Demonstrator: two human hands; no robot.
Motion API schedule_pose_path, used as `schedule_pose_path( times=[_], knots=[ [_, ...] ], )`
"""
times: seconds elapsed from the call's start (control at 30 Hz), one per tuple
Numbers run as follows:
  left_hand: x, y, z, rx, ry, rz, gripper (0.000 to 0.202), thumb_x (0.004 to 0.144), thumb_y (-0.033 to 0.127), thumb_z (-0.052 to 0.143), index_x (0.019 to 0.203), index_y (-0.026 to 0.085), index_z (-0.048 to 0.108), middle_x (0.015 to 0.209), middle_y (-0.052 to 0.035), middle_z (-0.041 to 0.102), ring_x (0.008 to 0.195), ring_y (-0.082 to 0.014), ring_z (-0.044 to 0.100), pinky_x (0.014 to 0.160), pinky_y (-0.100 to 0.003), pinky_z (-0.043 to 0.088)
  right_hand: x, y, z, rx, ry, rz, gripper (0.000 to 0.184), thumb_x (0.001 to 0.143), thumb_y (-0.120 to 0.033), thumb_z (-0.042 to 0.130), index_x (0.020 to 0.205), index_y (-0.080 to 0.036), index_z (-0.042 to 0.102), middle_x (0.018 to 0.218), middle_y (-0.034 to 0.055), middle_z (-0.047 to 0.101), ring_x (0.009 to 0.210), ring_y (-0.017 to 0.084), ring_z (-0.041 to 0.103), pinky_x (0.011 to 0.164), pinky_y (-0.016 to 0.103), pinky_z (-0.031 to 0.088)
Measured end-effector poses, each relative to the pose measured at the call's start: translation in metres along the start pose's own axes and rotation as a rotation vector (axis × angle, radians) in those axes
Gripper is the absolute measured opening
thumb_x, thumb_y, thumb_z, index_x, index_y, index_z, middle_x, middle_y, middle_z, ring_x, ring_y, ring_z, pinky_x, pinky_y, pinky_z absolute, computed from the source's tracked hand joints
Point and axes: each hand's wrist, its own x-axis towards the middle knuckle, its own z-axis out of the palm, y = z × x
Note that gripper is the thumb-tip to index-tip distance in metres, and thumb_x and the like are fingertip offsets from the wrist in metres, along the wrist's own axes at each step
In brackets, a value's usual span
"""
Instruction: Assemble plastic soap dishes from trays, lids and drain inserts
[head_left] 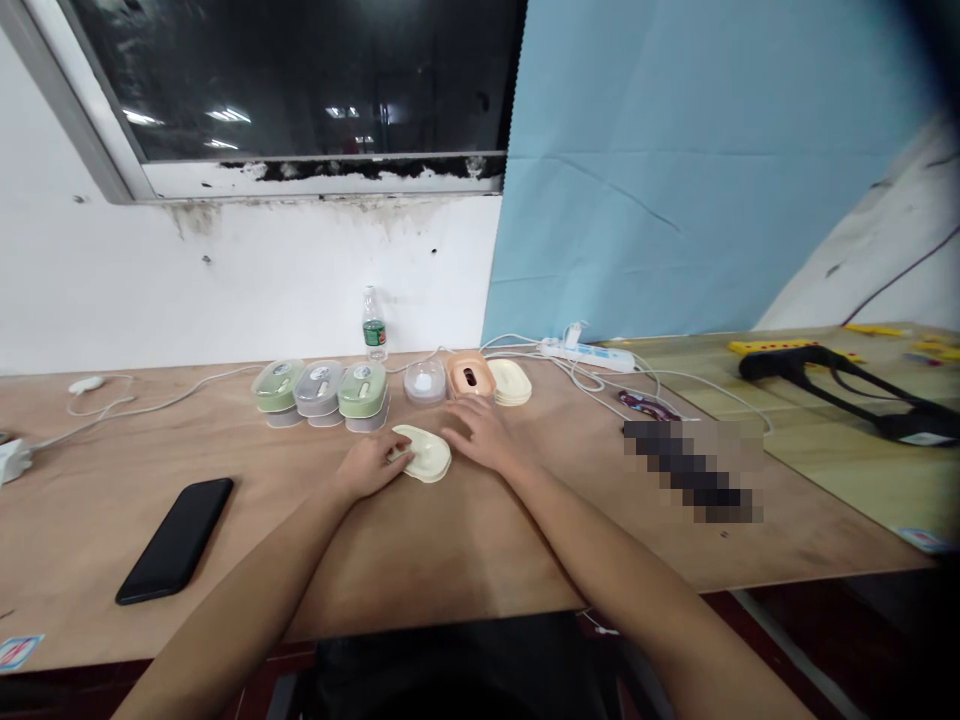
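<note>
My left hand [373, 464] grips the left edge of a cream oval plastic piece [427, 455], shaped like a container lid, low over the table. My right hand [480, 432] is open, its fingers extended just in front of an orange box with a dark oval slot [475, 366]; whether the fingertips touch it I cannot tell. Left of the orange box sits a clear round-cornered container [424, 384] with something white inside. To its right lies a stack of cream pieces [514, 382]. Several small lidded boxes [363, 390], green and grey with clear tops, stand farther left.
A black phone [176, 540] lies at the left. By the wall stand a plastic bottle [374, 325] and, farther right, a white power strip [589, 353] with tangled cables. A pixelated dark object [690, 470] lies right of my arm, with a black strap-like frame [847, 390] beyond.
</note>
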Motion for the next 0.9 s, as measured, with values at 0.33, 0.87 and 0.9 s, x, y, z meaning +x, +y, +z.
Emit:
schedule_pose_path(
  times=[0.33,0.87,0.9],
  knots=[
    [-0.005,0.024,0.004,0.049,-0.052,0.073,0.031,0.085,0.039,0.057,0.109,0.021,0.064,0.104,-0.0061,0.069,0.077,-0.0168,0.064,0.073,-0.029,0.05,-0.009,0.052,0.0,-0.252,0.244,0.351,0.026,0.087,-0.035,0.053,0.106,-0.023,0.067,0.13,0.0111,0.053,0.124,0.031,0.042,0.103,0.051,0.034],
    [-0.002,0.029,0.006,0.176,-0.107,-0.09,0.028,0.085,0.034,0.058,0.111,0.024,0.064,0.107,-0.0016,0.07,0.099,-0.021,0.064,0.081,-0.028,0.048,-0.008,0.042,-0.002,-0.022,0.455,0.295,0.022,0.09,-0.035,0.051,0.096,-0.02,0.065,0.129,0.0134,0.05,0.125,0.026,0.047,0.104,0.043,0.039],
    [-0.002,0.03,0.005,0.178,-0.109,-0.098,0.028,0.085,0.034,0.058,0.111,0.024,0.064,0.107,-0.0014,0.07,0.099,-0.0209,0.064,0.081,-0.028,0.048,-0.008,0.042,-0.001,-0.019,0.456,0.295,0.021,0.09,-0.035,0.051,0.095,-0.02,0.065,0.13,0.0132,0.049,0.125,0.026,0.046,0.104,0.043,0.038]
  ],
)
